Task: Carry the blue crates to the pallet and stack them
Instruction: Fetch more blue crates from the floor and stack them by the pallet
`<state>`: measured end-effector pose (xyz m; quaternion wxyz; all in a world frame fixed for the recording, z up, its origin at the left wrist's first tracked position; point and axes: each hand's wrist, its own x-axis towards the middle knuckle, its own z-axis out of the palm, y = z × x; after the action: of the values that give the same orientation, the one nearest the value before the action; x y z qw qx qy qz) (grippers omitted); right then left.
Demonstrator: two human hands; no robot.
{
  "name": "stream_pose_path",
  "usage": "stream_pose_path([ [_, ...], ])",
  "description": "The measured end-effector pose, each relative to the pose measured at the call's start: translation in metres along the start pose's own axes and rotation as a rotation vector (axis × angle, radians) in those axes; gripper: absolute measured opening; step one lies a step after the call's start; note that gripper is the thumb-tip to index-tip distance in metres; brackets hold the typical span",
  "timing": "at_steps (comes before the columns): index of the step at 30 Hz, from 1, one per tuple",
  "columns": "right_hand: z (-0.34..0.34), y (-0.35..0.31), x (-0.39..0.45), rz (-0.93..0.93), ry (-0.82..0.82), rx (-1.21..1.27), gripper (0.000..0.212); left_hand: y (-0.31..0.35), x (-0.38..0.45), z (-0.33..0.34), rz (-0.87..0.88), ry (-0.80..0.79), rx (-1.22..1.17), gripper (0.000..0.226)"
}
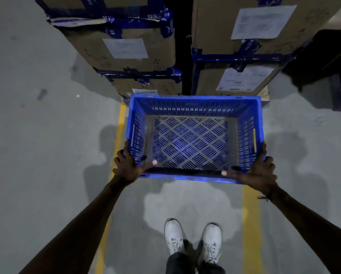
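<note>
Taped cardboard boxes (pixel 126 46) with paper labels (pixel 125 48) stand stacked on grey floor (pixel 37 155) beside yellow lines (pixel 251 224).

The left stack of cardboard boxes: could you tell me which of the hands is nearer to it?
Left. The left hand grips the crate's near-left corner, below that stack; the right hand grips the opposite corner.

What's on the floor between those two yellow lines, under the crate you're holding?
In the head view, between the left yellow painted line and the right one, there is grey concrete floor and the person's white sneakers, below the blue perforated plastic crate.
</note>
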<state>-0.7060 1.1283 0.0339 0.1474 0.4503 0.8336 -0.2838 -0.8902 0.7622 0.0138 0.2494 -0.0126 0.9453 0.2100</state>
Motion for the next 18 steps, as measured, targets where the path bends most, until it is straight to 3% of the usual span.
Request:
stream_pose_path([
  [4,0.002,0.001,0.037,-0.118,0.126,0.046,0.115,0.001,0.032,-0.002,0.238,0.084,-0.001,0.108],
  [7,-0.003,-0.006,0.076,-0.230,0.186,0.044,0.086,0.011,0.071,-0.012,0.322,0.082,-0.098,0.091],
  [10,-0.005,-0.013,0.100,-0.190,0.188,0.029,0.052,0.025,0.086,-0.017,0.290,0.113,-0.103,0.079],
  [15,-0.001,-0.009,0.107,-0.169,0.233,0.016,0.031,0.028,0.088,-0.011,0.237,0.211,-0.025,0.073],
  [18,0.000,-0.011,0.109,-0.136,0.232,0.030,0.030,0.029,0.090,-0.014,0.224,0.183,-0.005,0.084],
])
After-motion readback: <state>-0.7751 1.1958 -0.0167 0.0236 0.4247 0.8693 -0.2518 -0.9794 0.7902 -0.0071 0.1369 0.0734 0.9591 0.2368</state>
